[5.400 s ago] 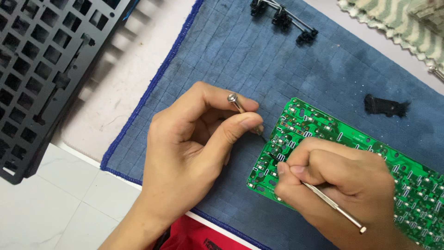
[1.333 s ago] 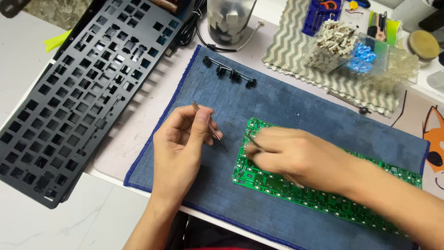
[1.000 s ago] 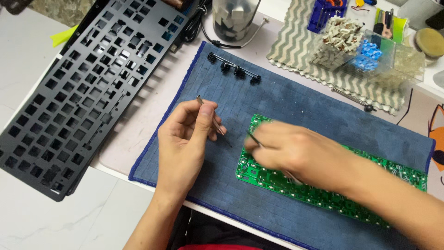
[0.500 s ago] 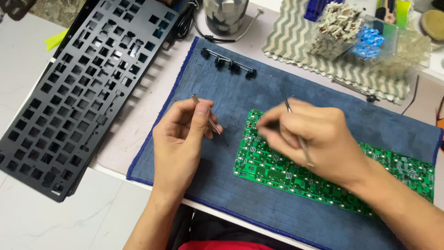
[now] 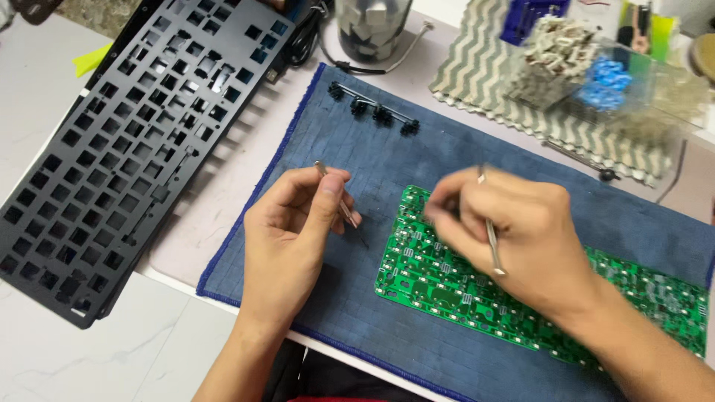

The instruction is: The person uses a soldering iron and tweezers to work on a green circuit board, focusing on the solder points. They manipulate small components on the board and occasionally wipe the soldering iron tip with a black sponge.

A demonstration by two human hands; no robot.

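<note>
Left hand pinches tweezers; right hand grips metal tool over green circuit board.

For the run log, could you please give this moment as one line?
left hand: holds thin metal tweezers | right hand: holds metal tool over green circuit board

We found open blue cloth mat between the far row of black stabilizers and the green circuit board; the black perforated keyboard plate blocked the left.
</note>
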